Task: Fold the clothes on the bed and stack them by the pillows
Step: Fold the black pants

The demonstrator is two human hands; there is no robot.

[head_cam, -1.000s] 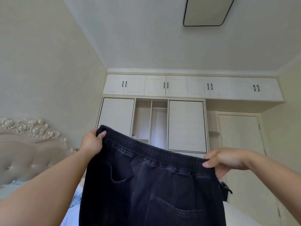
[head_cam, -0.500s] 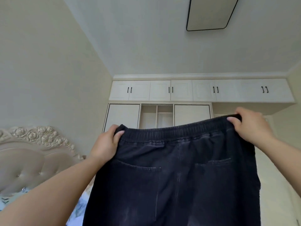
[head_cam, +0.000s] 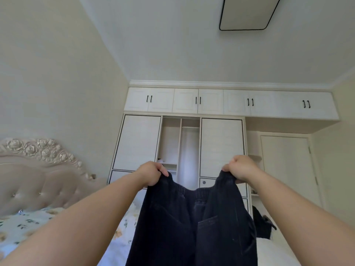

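Dark denim trousers (head_cam: pixel 192 223) with an elastic waistband hang in the air in front of me, back pockets facing me. My left hand (head_cam: pixel 151 172) grips the waistband's left end. My right hand (head_cam: pixel 241 169) grips its right end. The two hands are close together, so the waistband sags in a dip between them. The legs drop out of view at the bottom edge. Below lies the bed (head_cam: pixel 123 239) with a flowered cover at the left (head_cam: pixel 23 225). No pillows or other clothes are in view.
A padded headboard (head_cam: pixel 38 181) with carved roses stands at the left. A white wardrobe (head_cam: pixel 221 148) with an open middle section fills the far wall, a door (head_cam: pixel 286 169) beside it. A dark bag (head_cam: pixel 261 225) sits at the bed's far right.
My hands have come lower and closer together, so the once taut waistband now sags between them. The camera has tilted slightly down.
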